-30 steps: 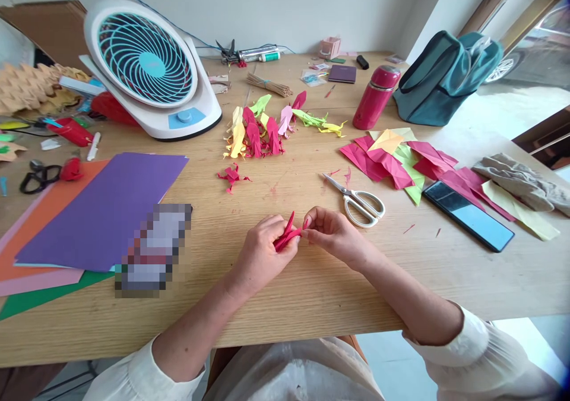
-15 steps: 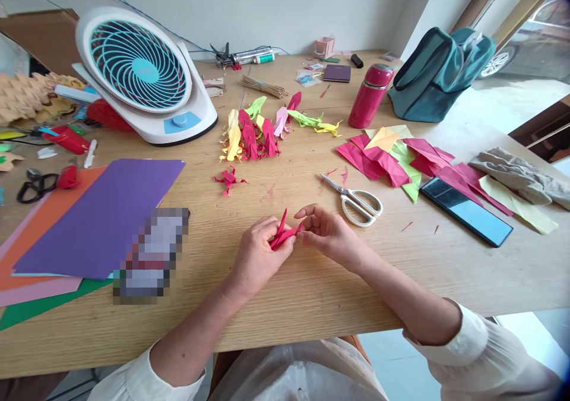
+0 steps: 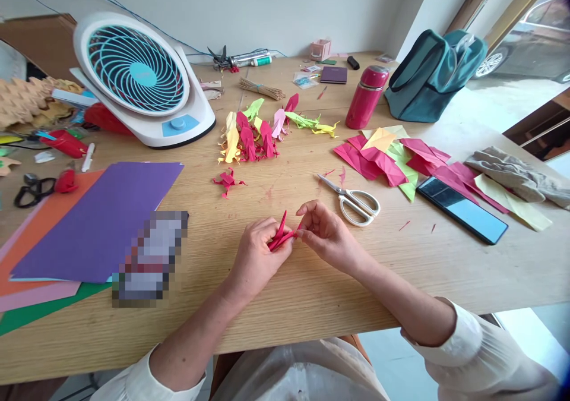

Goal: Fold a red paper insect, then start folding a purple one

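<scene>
The wooden desk is standing against a pale wall. Near the middle of the desk's front edge, the left hand is gripping the folded red paper. The right hand is touching the paper's tip; the view is not showing whether its grip is closed. Scissors are lying just beyond the right hand. A teal bag is occupying the right rear corner.
</scene>
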{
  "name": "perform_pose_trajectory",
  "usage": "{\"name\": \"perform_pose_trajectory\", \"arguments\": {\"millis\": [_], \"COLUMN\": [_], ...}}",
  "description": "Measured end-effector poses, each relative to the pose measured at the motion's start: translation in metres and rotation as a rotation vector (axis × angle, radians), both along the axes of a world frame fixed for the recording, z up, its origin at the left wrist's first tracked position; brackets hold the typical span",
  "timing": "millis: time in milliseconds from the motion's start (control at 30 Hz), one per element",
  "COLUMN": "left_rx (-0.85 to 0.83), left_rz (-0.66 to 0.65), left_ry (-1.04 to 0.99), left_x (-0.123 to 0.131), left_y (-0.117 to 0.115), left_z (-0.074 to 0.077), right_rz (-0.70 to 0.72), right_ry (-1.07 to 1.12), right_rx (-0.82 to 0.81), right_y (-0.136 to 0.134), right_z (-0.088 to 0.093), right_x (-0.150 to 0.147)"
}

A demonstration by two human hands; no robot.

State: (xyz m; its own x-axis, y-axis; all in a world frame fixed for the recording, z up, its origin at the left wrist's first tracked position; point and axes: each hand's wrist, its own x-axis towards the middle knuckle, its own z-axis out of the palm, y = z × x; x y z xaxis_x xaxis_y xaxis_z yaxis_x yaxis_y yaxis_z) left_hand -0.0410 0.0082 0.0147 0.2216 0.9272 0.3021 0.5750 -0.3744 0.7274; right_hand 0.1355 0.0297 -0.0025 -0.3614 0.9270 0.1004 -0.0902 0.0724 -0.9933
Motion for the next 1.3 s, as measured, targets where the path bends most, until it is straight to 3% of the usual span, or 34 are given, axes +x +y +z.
{"name": "perform_pose_trajectory", "arguments": {"millis": [200,300,400,500,700,1300], "left_rx": [-0.127,-0.253,-0.385,-0.472,-0.564,-0.623], "left_rz": [0.030,0.042,0.052,0.040,0.004,-0.024], "left_ry": [-0.080,-0.166,-0.251,-0.329,-0.389,-0.435], "left_x": [-0.002,-0.004,-0.006,-0.009,-0.011,-0.010], "left_y": [0.000,0.001,0.004,0.006,0.007,0.007], "left_z": [0.003,0.005,0.003,-0.001,-0.006,0.000], "right_rz": [-0.044,-0.171,-0.173,-0.136,-0.128,-0.122], "right_ry": [-0.097,-0.319,-0.547,-0.638,-0.669,-0.721], "right_rx": [0.155,0.529,0.919,1.085,1.135,1.180], "right_y": [-0.003,-0.002,0.003,0.007,0.009,0.011], "right_z": [0.007,0.013,0.017,0.018,0.016,0.022], "right_x": [0.002,0.010,0.019,0.023,0.022,0.027]}}
